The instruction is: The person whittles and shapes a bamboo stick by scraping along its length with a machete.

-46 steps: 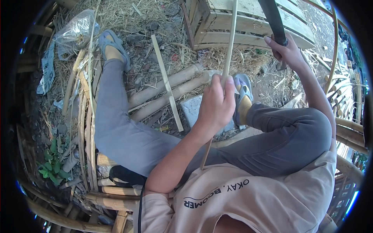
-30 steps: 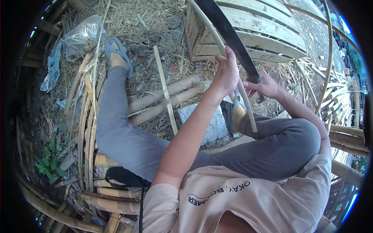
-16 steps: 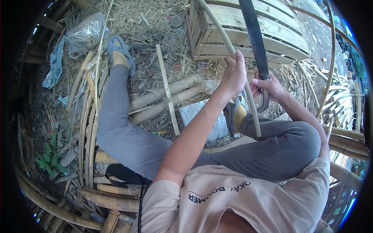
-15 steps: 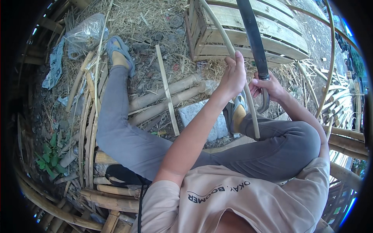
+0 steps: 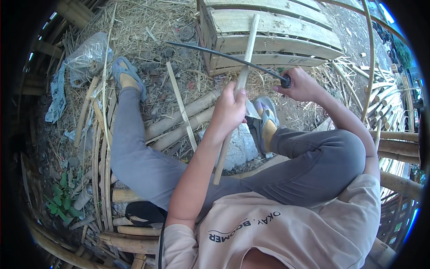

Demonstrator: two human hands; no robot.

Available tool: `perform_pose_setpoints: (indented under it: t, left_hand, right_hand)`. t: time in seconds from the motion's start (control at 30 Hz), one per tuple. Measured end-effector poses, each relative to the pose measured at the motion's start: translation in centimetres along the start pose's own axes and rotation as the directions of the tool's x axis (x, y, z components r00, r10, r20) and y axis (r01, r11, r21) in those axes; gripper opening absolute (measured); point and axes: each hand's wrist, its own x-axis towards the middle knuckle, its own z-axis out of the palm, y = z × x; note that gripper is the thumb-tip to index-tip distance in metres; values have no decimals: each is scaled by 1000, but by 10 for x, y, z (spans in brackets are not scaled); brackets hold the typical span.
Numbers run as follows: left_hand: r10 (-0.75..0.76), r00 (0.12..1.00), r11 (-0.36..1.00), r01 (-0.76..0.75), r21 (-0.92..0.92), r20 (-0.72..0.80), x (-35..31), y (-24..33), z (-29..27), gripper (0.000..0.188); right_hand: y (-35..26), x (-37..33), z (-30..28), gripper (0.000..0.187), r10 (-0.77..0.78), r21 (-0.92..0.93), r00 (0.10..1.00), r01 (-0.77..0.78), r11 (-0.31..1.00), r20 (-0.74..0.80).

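Observation:
My left hand is closed round the middle of a pale bamboo stick, whose lower end slants down toward my lap. My right hand grips the dark handle of a machete. Its long blade points left and crosses the stick just above my left hand; whether the edge touches the stick I cannot tell. Beneath my left hand, between my legs, a whitish stone block lies on the ground, partly hidden by the stick and forearm.
A slatted wooden crate stands ahead. Bamboo poles and a split strip lie between my feet. To the left are a clear plastic bag and a green plant. Cut bamboo is piled at right.
The machete has swung from upright to pointing left, across the stick. My left hand has moved left and lower with the stick, which now tilts the other way.

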Motion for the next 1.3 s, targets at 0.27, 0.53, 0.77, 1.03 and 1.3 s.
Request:
perform_pose_setpoints:
  t: [0.27, 0.53, 0.77, 1.03, 1.3]
  left_hand:
    - [-328, 938, 873, 347, -343, 116, -3, 53, -20, 25]
    - [-119, 993, 970, 116, -213, -2, 7, 78, -13, 31]
    - [-43, 997, 986, 30, -167, -70, 4, 43, -9, 33]
    - [14, 991, 994, -28, -108, -131, 10, 38, -6, 30]
    - [74, 982, 993, -90, -81, -174, 7, 36, -5, 24]
  right_hand:
    - [-35, 28, -59, 48, 94, -315, 988, -52, 948, 121]
    - [-70, 45, -102, 32, -93, -582, 994, 42, 812, -57]
    - [-48, 50, -56, 25, -81, -399, 989, 26, 917, -122]
    - [-44, 61, -48, 30, -16, -308, 1000, 11, 951, -13]
    - [-25, 62, -37, 41, -60, -58, 998, 62, 996, 26]
